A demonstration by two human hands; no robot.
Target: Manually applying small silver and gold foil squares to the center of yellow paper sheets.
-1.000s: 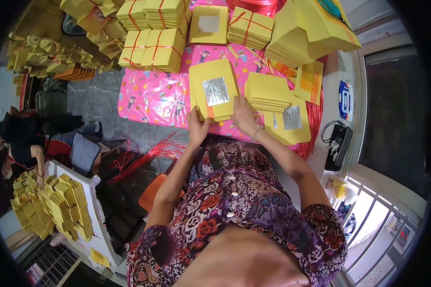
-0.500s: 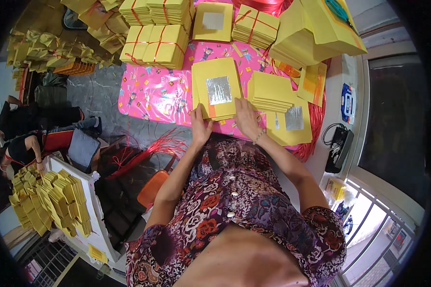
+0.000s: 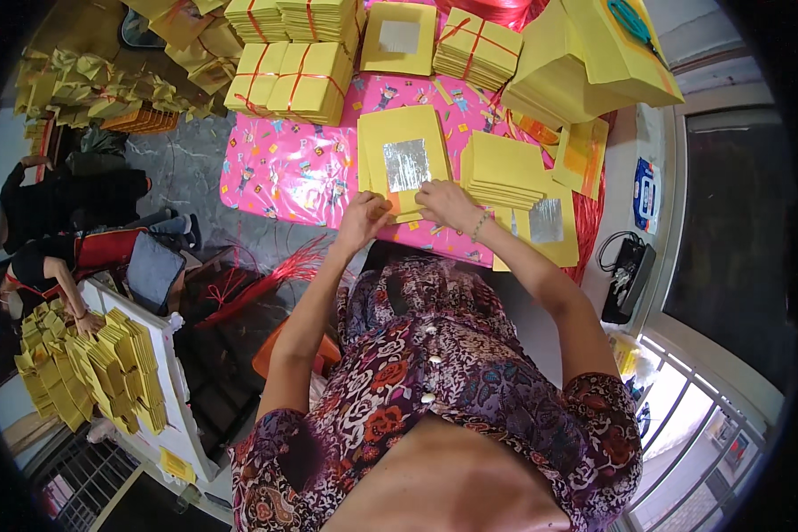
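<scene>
- Left hand [image 3: 363, 219]: fingers curled at the near left corner of the yellow paper stack [image 3: 399, 133]; I can't tell whether they pinch it.
- Right hand [image 3: 446, 204]: fingers bent over the stack's near right part, below its silver square [image 3: 407, 166]; whether it grips a sheet is hidden.
- The stack lies just ahead of both hands on the pink-covered bench [image 3: 279, 168]. I'd judge it light, bendable, apt to slide and crease; best held by the near corners.
- Right of the right hand: another yellow stack [image 3: 507, 160].
- Far ahead of the left hand: red-tied bundles [image 3: 309, 78].
</scene>
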